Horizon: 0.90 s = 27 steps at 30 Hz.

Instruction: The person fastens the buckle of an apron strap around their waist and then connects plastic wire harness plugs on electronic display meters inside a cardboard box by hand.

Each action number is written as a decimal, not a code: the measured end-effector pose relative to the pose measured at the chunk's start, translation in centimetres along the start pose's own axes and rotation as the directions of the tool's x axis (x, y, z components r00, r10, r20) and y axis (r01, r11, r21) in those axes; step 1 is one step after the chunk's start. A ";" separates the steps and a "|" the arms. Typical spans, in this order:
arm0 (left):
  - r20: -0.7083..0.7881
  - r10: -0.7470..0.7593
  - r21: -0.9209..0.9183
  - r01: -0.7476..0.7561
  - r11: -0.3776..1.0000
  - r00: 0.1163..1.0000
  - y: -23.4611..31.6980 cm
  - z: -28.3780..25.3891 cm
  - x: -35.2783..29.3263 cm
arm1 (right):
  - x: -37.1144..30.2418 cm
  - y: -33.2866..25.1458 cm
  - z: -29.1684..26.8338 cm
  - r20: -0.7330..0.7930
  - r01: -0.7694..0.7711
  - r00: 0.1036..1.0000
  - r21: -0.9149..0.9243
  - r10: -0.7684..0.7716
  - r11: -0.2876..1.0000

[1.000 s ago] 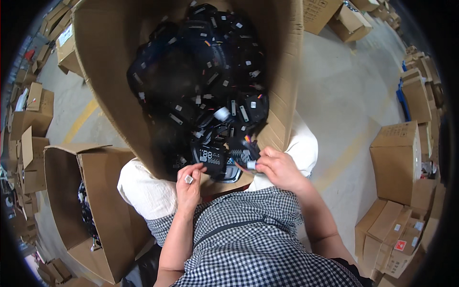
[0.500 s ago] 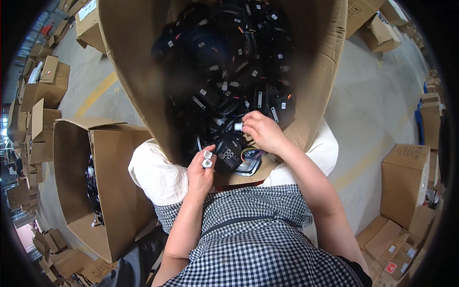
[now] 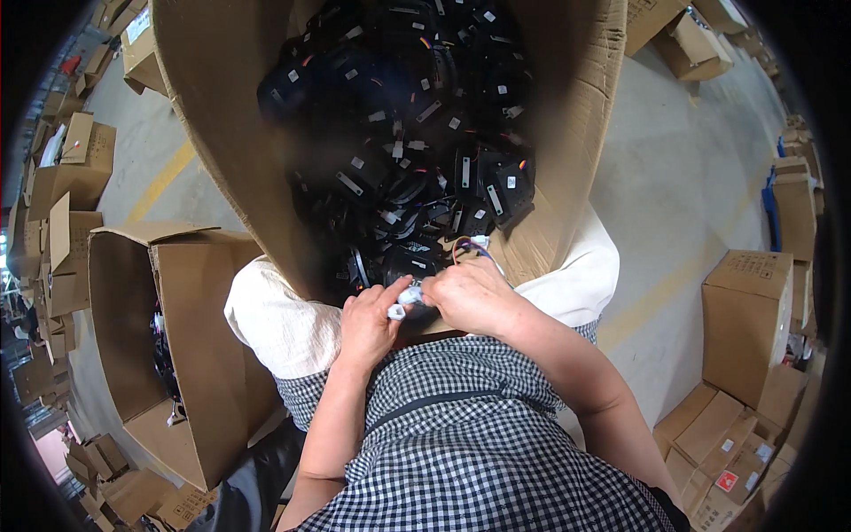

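My left hand (image 3: 367, 326) pinches small white plastic connectors (image 3: 396, 312) between thumb and fingers, low in front of the big open carton. My right hand (image 3: 470, 296) has come against it, fingertips closed on a white connector (image 3: 411, 295) where the two hands meet. Whether the connectors are joined is hidden by the fingers. Coloured wires (image 3: 463, 241) loop up behind the right hand, with a white plug (image 3: 480, 241) beside them. Just beyond the fingers lies a black electronic unit (image 3: 412, 260), its near part covered by the hands.
The big carton (image 3: 581, 133) leans open toward me, holding a heap of black units (image 3: 372, 168) with wires and white plugs. A second open carton (image 3: 199, 337) stands at my left with dark parts inside. More cartons (image 3: 746, 328) line the right side.
My right hand has moved down and left to meet my left hand, bringing its white connector along. My left hand has shifted slightly inward. The view has moved a little.
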<state>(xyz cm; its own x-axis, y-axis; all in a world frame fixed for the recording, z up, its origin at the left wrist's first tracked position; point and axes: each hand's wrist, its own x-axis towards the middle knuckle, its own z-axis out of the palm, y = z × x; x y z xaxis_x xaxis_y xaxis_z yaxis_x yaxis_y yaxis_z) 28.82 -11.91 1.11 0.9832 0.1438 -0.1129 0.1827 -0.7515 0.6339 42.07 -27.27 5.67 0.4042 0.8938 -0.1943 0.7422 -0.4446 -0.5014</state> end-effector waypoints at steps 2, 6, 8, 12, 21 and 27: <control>0.069 -0.028 0.167 0.017 0.986 0.997 0.8 -0.4 -0.4 | -0.3 0.1 0.0 0.171 -0.035 0.985 0.027 0.030 0.999; 0.076 0.081 0.203 -0.095 0.975 0.994 0.8 0.2 -1.5 | -1.2 1.7 2.1 0.378 -0.227 0.924 0.408 0.063 0.884; 0.133 0.093 0.221 -0.121 0.968 0.987 0.5 0.5 -2.2 | -2.6 2.2 5.4 0.252 -0.191 0.966 0.518 0.065 0.834; 0.013 -0.037 0.105 0.035 0.994 0.999 0.4 1.1 -2.3 | -3.8 2.3 6.5 -0.102 -0.227 0.946 0.474 0.309 0.851; -0.337 -0.031 -0.198 -0.038 0.980 0.941 -0.1 1.1 -1.0 | 0.9 9.6 5.7 -0.551 -0.620 0.701 -0.156 0.454 0.769; -0.056 -0.358 -0.741 0.201 0.641 0.932 -2.3 1.4 -2.5 | -2.8 5.0 -0.1 -0.645 -0.162 0.677 0.338 0.354 0.927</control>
<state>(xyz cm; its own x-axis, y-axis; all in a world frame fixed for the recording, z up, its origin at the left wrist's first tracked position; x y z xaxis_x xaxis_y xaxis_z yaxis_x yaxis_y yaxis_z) 25.97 -11.45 -1.13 0.8505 0.4394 -0.2892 0.3104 0.0247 0.9503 44.76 -31.96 3.81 0.8812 0.4104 0.2346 0.4416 -0.5376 -0.7183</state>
